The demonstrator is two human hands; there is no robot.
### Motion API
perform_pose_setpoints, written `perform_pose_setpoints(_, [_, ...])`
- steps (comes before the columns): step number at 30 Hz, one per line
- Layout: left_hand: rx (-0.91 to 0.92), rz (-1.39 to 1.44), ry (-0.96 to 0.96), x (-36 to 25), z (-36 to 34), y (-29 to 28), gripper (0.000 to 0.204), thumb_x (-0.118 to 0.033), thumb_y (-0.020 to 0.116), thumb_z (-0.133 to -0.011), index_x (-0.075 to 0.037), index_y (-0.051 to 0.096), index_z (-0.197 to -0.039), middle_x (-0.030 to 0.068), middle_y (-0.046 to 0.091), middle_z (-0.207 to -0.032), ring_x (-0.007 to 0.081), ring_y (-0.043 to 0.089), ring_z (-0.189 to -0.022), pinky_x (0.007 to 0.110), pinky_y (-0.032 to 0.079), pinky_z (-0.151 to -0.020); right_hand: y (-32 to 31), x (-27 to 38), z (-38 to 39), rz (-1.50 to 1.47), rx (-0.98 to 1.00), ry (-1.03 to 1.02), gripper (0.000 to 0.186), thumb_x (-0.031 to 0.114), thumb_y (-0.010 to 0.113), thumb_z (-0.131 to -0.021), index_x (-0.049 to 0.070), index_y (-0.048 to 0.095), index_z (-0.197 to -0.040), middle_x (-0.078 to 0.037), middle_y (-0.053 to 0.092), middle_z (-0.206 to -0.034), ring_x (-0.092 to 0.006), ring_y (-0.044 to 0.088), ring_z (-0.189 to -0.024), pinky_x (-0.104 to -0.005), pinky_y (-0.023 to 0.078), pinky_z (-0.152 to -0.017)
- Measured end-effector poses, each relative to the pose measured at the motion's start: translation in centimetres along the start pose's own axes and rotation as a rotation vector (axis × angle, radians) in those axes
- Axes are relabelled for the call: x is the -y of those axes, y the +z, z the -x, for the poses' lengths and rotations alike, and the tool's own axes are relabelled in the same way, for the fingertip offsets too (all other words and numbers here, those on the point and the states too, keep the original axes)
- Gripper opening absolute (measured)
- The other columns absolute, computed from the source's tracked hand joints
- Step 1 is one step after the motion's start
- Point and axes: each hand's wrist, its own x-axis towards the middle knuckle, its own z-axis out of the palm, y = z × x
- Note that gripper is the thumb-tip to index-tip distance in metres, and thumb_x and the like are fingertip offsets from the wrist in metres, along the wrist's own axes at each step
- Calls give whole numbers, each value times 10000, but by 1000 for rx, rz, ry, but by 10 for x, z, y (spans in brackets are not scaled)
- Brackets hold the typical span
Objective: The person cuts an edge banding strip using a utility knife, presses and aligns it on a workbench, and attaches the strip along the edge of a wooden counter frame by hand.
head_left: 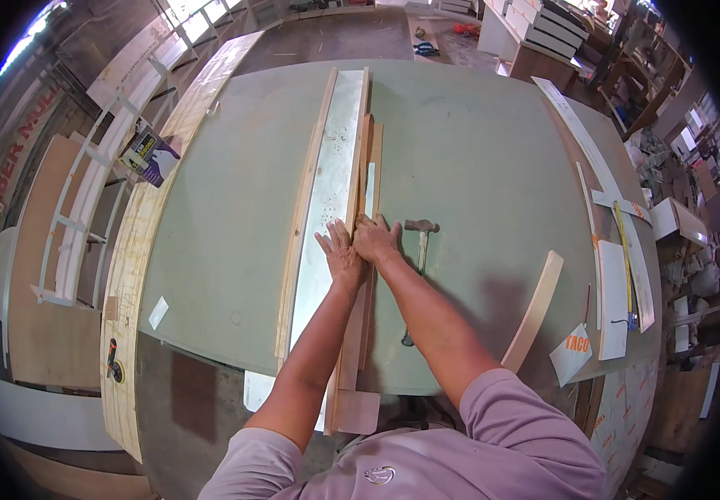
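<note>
Clock centred on the two hands, 12 pointing away from the person. Long panel (pixel 339 137), silvery face up, wooden strips along its edges, lies on the green desk (pixel 476 142), running roughly 12 to 6 under the hands. Left hand (pixel 343 257): fingers spread, resting on the panel. Right hand (pixel 376 238): fingers bent at the panel's right edge; cannot tell whether they grip.

Hammer (pixel 423 248): head at 3, just beside the right hand; right forearm crosses over its handle, partly hiding it. Loose wooden strip (pixel 533 311) at 4, white sheet piece (pixel 572 353) beyond it. Yellow tape measure (pixel 624 250) at 3, among white strips (pixel 581 133). Small white piece (pixel 158 312) at 8. Pale board (pixel 136 267) at 9; purple-and-dark container (pixel 153 156) at 10.
</note>
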Motion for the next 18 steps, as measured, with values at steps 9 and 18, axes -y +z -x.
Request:
perform_pose_setpoints(9, [54, -17, 102, 16, -20, -17, 583, -407, 600, -881, -202, 596, -1427, 258, 328, -1583, 449, 170, -1537, 743, 49, -1174, 11, -23, 16, -43, -65, -126, 562, 234, 480, -951, 227, 487, -1513, 51, 330, -1654, -309, 255, -1540, -727, 132, -1184])
perform_pose_setpoints(18, [-131, 360, 87, 52, -85, -79, 230, -198, 613, -872, -100, 777, -1000, 174, 668, -1148, 374, 665, -1064, 504, 493, -989, 15, -18, 20, -19, -164, -119, 551, 188, 594, -874, 125, 571, -1421, -9, 413, -1608, -314, 272, -1526, -690, 170, -1184])
